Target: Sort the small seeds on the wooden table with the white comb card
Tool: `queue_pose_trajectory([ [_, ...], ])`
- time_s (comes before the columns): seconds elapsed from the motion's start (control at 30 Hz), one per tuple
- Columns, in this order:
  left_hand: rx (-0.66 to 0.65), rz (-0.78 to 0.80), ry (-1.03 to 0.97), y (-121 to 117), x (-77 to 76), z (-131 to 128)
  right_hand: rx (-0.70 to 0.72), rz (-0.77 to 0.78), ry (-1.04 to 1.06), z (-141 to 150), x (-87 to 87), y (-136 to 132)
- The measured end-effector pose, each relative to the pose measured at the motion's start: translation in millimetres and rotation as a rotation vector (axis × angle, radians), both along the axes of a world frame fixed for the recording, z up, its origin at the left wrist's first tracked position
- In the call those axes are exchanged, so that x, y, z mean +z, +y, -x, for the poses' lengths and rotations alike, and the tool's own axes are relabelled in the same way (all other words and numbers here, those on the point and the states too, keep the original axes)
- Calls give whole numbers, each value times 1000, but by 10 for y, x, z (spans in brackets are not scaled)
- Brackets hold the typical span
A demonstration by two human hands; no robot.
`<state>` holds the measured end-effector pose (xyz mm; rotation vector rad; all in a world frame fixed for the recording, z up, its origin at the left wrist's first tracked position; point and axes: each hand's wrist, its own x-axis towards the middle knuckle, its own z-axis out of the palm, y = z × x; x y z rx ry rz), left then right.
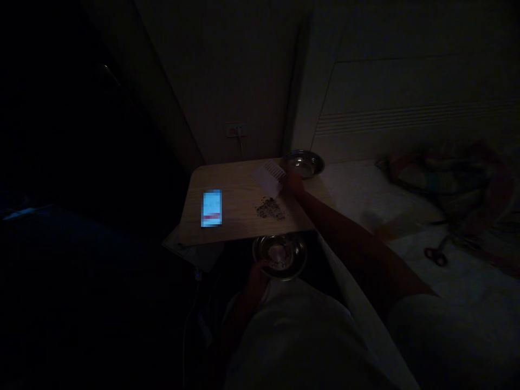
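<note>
The room is very dark. My right hand (293, 183) is closed on the edge of a white flat piece with a comb-like row of slots (268, 177), over the wooden tabletop (235, 176). Just in front of that piece lies a scattered heap of small dark bits (270, 208). Below the table's near edge, my left hand (257, 275) grips the left rim of a shiny metal bowl (298, 265); a few small specks show inside it. Behind my right hand stands a second metal bowl (305, 163) at the table's far right corner.
A lit phone (212, 208) lies on the left of the tabletop. On the white bedding (410, 244) to the right are scissors (436, 255) and a bundle of patterned cloth (447, 179). A wall socket (235, 130) with a plugged-in cord is behind the table.
</note>
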<state>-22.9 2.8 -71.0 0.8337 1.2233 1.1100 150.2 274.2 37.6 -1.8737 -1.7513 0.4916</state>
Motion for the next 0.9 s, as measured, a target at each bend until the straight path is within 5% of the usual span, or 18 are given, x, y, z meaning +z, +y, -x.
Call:
queue_pose_trajectory([
  [0.3,29,31,-34,8,-107,-31,8,-1,-25,2,-7,39],
  [0.9,40,80,-57,7,171,-49,-14,-5,-6,50,11,-24],
])
